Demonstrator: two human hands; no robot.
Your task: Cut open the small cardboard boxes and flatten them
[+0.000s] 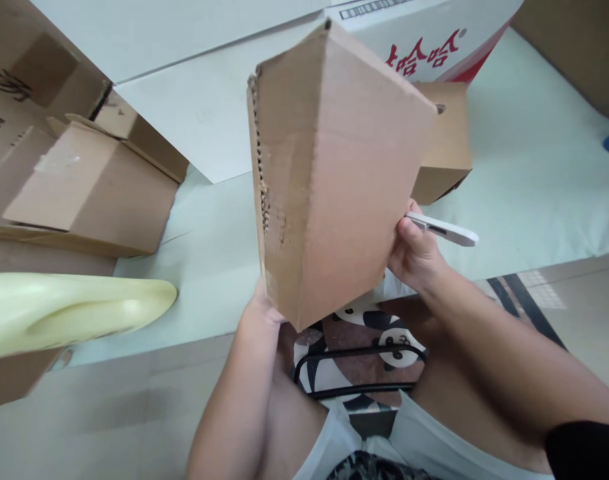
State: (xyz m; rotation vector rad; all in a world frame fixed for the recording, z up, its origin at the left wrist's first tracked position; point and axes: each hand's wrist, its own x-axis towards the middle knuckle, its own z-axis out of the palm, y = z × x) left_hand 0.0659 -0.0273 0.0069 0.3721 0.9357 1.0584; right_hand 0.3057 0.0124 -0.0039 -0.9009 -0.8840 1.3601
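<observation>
A brown cardboard box [359, 173] is raised in front of me, tilted with one corner towards me. Its left edge shows torn, corrugated layers. My left hand [264, 305] supports the box at its lower left; most of the fingers are hidden behind the cardboard. At the right side, my right hand [415, 250] presses against the box. Between its thumb and fingers it also grips a slim white utility knife [449, 231], which points out to the right. Whether a blade is out cannot be seen.
Behind stands a large white carton [184, 120] with red lettering. A smaller brown box [447, 137] sits right of the held one. Several brown cartons [119, 180] and a pale yellow smooth object [84, 310] are at left. A pale green cloth [514, 180] covers the surface.
</observation>
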